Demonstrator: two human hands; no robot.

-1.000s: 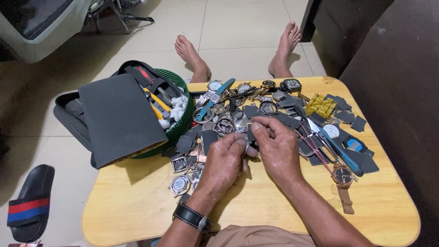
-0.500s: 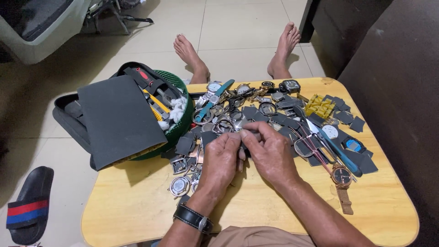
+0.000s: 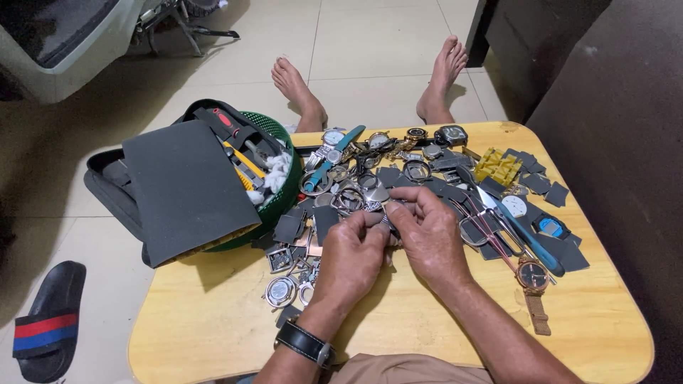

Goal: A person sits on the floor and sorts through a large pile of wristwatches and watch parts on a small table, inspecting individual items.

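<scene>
at the centre of the frame our left hand (image 3: 350, 257) and right hand (image 3: 432, 238) meet, fingertips pressed together over a small silvery metal piece (image 3: 385, 226) pinched between them. we can tell both hands grasp it, but it is too small and too covered by our fingers to say what kind of part it is. it sits just above the wooden tabletop (image 3: 213, 327), at the lower edge of a heap of watch parts (image 3: 370, 185) that spreads across the upper middle of the frame: bare cases, rings, buckles and dark strap pieces.

on our left wrist, low in the frame, is a black-strapped wristwatch (image 3: 306, 343). just left of the left hand lies a round silver watch case (image 3: 279, 291), with more loose pieces beside it. to the right of the right hand lie a blue-handled tool (image 3: 530, 242) and, below it, a watch with a brown strap (image 3: 535, 288). a yellow link bracelet (image 3: 499, 166) lies at the upper right of the heap.

at the left, a green basket (image 3: 281, 195) holds tools, with a dark grey foam sheet (image 3: 186, 188) leaning over it and hanging past the tabletop's edge. our bare feet (image 3: 299, 89) rest on the tiled floor at the top of the frame, and a black sandal with red and blue bands (image 3: 48, 320) lies at the lower left.
</scene>
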